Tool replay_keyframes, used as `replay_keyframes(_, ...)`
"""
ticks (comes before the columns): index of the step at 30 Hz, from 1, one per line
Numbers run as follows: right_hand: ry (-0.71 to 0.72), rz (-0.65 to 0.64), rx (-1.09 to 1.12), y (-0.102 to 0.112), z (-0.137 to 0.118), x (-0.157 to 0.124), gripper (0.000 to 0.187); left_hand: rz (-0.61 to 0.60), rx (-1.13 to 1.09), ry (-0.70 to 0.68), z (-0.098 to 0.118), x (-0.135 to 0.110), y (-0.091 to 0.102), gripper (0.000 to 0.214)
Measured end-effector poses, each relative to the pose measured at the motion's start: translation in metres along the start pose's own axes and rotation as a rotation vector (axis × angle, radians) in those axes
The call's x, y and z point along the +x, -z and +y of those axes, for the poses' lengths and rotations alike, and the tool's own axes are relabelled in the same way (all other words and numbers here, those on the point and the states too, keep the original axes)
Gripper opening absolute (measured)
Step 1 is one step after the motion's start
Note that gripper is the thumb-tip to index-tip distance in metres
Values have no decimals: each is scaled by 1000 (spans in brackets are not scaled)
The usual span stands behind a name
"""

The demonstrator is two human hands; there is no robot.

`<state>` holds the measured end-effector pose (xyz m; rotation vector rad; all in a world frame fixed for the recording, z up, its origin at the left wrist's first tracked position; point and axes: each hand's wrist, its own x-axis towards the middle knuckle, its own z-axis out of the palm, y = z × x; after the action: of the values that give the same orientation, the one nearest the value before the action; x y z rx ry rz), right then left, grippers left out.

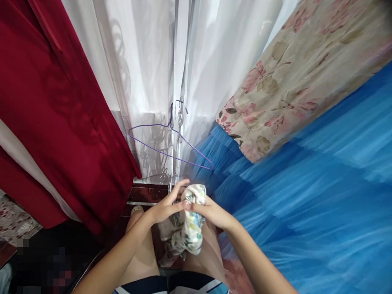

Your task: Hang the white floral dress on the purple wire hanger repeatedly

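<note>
A bunched, soft cloth [192,228] with a white ground and a green, yellow and blue print is held over my lap, its lower folds hanging between my knees. My left hand [169,206] has its thumb pressed on the upper part of the cloth, while its forefinger points up and away. From the other side, my right hand [213,211] grips the same part, its thumb meeting the left one; most of its fingers are hidden behind the fabric. Beyond both hands, a purple wire hanger [170,125] hangs from the metal fitting on the white frame, bearing nothing.
Red curtain-like fabric [70,102] hangs at left, white curtains [147,57] behind the frame [179,61]. On the right hang a beige floral cloth [275,90] and blue ruffled tulle [321,183]. Dark red floor tiles [147,194] show below. The lower left corner is dark and partly blurred out.
</note>
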<state>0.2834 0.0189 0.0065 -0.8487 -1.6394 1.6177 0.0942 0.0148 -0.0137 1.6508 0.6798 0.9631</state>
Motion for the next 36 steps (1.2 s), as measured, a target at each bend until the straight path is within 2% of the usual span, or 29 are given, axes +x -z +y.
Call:
replay_keyframes(2,-7,-47,-114,23,-14,-11,17,-213,50,191,-11,-11,0,44)
replay_keyframes(4,33,20,-229,52,-28,-18,23,-257,233,308,-19,-21,0,41)
replay_keyframes(7,145,242,-308,96,-46,-13,27,-79,421,280,-17,-30,7,38)
replay_keyframes(9,212,344,-334,117,-56,5,29,19,418,208,-8,-31,17,35)
replay_keyframes(11,274,407,-354,127,-64,35,29,90,415,150,4,-31,29,33)
replay_keyframes(14,325,413,-302,119,-71,86,22,202,476,105,20,-33,51,31)
replay_keyframes(17,309,306,-226,98,-74,121,20,295,588,103,28,-40,83,30)
replay_keyframes(19,241,201,-113,87,-75,130,34,308,733,91,26,-48,109,29)
replay_keyframes(21,152,135,40,83,-75,129,47,259,910,62,19,-55,138,27)
replay_keyframes(25,66,137,175,83,-80,118,47,166,1072,109,-3,-55,197,26)
replay_keyframes(28,30,108,189,80,-87,114,42,247,1077,168,-3,-29,237,21)
replay_keyframes(31,6,149,192,76,-92,111,31,361,1087,132,18,14,266,19)
replay_keyframes(33,-15,166,212,74,-93,107,25,429,1078,67,36,44,272,20)
replay_keyframes(36,-86,72,243,70,-92,101,27,447,1022,-38,58,78,260,28)
